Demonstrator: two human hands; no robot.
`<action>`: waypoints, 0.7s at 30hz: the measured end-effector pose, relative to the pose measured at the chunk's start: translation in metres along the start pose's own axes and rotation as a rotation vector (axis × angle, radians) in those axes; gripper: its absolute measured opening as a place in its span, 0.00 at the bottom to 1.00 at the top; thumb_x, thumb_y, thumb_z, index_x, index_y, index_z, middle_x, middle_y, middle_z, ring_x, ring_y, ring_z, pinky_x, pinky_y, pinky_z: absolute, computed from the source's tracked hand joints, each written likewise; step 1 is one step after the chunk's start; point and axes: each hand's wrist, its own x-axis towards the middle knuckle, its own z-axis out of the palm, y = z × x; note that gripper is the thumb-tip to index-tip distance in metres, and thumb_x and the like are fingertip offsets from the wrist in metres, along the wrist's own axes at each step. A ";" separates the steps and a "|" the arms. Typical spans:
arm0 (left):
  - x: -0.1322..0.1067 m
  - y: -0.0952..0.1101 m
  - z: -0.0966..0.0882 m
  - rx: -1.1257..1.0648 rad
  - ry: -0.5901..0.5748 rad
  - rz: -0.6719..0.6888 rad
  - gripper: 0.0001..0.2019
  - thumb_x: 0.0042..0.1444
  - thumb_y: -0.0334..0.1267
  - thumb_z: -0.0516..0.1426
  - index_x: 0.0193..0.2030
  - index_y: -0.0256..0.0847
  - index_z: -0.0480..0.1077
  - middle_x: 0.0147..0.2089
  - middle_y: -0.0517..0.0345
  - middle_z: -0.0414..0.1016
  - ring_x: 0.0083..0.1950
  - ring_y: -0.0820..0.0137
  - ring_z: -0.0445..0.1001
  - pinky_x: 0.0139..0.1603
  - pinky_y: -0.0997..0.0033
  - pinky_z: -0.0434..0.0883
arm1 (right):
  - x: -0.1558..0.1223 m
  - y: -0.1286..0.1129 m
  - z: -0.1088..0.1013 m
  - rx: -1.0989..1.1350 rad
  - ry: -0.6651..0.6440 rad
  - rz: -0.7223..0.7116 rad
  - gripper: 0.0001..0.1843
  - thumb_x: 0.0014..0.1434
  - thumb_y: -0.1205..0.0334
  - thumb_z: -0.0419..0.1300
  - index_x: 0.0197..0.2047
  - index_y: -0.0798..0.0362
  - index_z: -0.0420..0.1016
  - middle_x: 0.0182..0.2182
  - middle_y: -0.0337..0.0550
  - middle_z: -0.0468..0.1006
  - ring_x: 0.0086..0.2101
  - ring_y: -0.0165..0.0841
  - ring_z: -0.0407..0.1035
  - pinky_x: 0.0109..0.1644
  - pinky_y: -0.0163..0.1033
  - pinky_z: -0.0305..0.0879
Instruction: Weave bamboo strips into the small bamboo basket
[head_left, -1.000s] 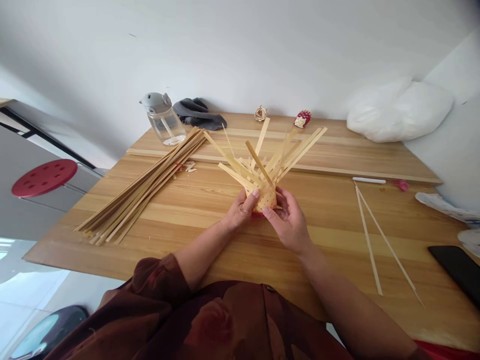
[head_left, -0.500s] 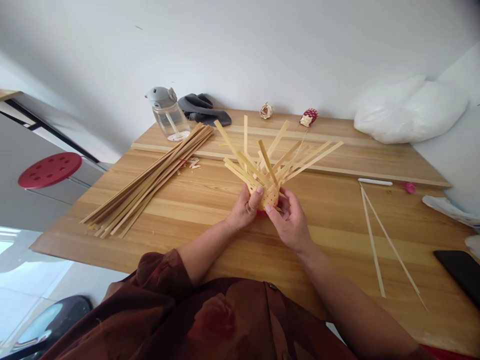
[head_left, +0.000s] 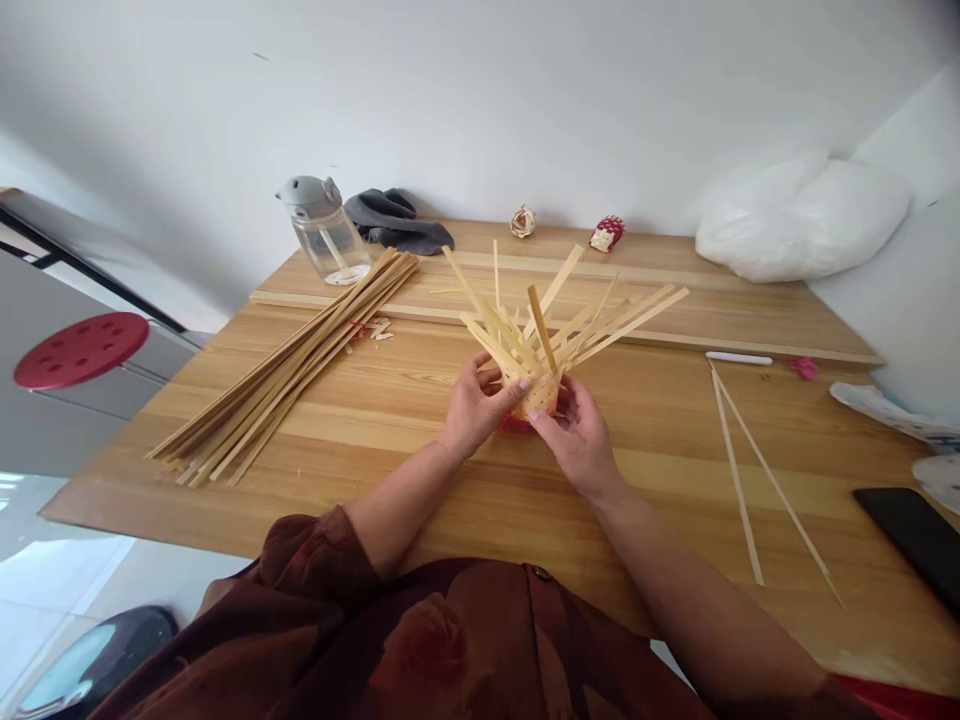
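Note:
Between my hands is a small woven basket of pale bamboo-like strips, with red at its base. Long loose strip ends fan up and outward from its rim. My left hand grips its left side, thumb on the near wall and the other fingers partly behind. On the right side, my right hand holds it with the thumb low on the near wall and the fingers curled round the side. The basket's far side is hidden by the strips and hands.
A bundle of long flat strips lies left, near a clear bottle and dark cloth. Two thin strips, a white pen-like stick and a black phone lie right. Behind are a woven ball and a white bag.
My left hand has shifted its hold, its fingers now spread further left and up around the basket. More of the red base shows. The whole view has turned slightly.

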 end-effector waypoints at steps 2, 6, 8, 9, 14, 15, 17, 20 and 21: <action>-0.002 0.002 0.001 -0.020 0.006 -0.025 0.46 0.46 0.54 0.77 0.64 0.36 0.61 0.57 0.34 0.83 0.53 0.56 0.86 0.55 0.56 0.81 | 0.000 -0.002 -0.001 0.007 -0.034 0.006 0.41 0.53 0.48 0.77 0.66 0.47 0.69 0.62 0.54 0.80 0.58 0.48 0.78 0.62 0.55 0.77; -0.007 0.002 0.003 -0.031 -0.105 -0.011 0.37 0.50 0.56 0.75 0.55 0.39 0.64 0.53 0.39 0.86 0.51 0.59 0.87 0.52 0.60 0.82 | 0.001 -0.002 0.000 0.063 -0.064 -0.004 0.32 0.58 0.42 0.74 0.59 0.47 0.73 0.59 0.52 0.82 0.59 0.47 0.76 0.66 0.55 0.74; -0.008 -0.001 0.005 -0.011 -0.128 0.018 0.36 0.50 0.57 0.75 0.53 0.40 0.64 0.53 0.41 0.86 0.50 0.60 0.87 0.52 0.62 0.81 | 0.002 0.001 0.002 0.079 -0.030 -0.008 0.30 0.60 0.39 0.71 0.57 0.48 0.73 0.57 0.52 0.82 0.59 0.47 0.76 0.65 0.54 0.74; -0.008 -0.003 0.005 0.009 -0.122 0.037 0.35 0.51 0.57 0.74 0.53 0.40 0.63 0.52 0.42 0.86 0.49 0.62 0.87 0.51 0.63 0.81 | 0.002 0.003 0.002 0.078 -0.011 -0.014 0.30 0.61 0.38 0.70 0.57 0.48 0.72 0.57 0.53 0.82 0.59 0.46 0.76 0.65 0.54 0.74; -0.010 -0.013 0.008 0.136 -0.041 0.113 0.32 0.58 0.56 0.70 0.57 0.42 0.60 0.43 0.52 0.86 0.39 0.68 0.84 0.40 0.71 0.77 | 0.001 0.010 0.004 -0.007 0.037 -0.056 0.29 0.63 0.39 0.69 0.56 0.49 0.70 0.58 0.54 0.80 0.58 0.45 0.75 0.65 0.53 0.72; -0.010 -0.014 0.009 0.139 -0.035 0.117 0.32 0.59 0.56 0.70 0.57 0.42 0.59 0.42 0.53 0.86 0.37 0.69 0.83 0.38 0.72 0.76 | 0.000 0.010 0.004 -0.022 0.043 -0.052 0.29 0.63 0.39 0.69 0.56 0.49 0.69 0.57 0.54 0.80 0.58 0.45 0.76 0.65 0.53 0.72; -0.011 -0.015 0.010 0.099 -0.043 0.112 0.32 0.58 0.55 0.70 0.57 0.42 0.58 0.42 0.54 0.85 0.38 0.69 0.83 0.38 0.72 0.77 | 0.000 0.009 0.003 -0.032 0.047 -0.044 0.29 0.63 0.39 0.69 0.55 0.49 0.69 0.58 0.54 0.80 0.59 0.46 0.75 0.66 0.54 0.72; -0.010 -0.013 0.010 0.024 -0.088 0.088 0.35 0.59 0.54 0.69 0.61 0.42 0.57 0.46 0.51 0.85 0.42 0.67 0.84 0.42 0.69 0.79 | 0.001 0.007 0.003 -0.012 0.028 -0.048 0.29 0.62 0.39 0.69 0.56 0.48 0.69 0.60 0.53 0.80 0.60 0.46 0.75 0.68 0.54 0.71; -0.008 -0.012 0.008 0.029 -0.081 0.075 0.35 0.60 0.55 0.68 0.63 0.42 0.56 0.45 0.52 0.85 0.41 0.67 0.83 0.41 0.69 0.79 | 0.001 0.006 0.003 0.004 0.014 -0.053 0.29 0.63 0.40 0.69 0.57 0.47 0.70 0.61 0.52 0.80 0.62 0.46 0.74 0.68 0.53 0.71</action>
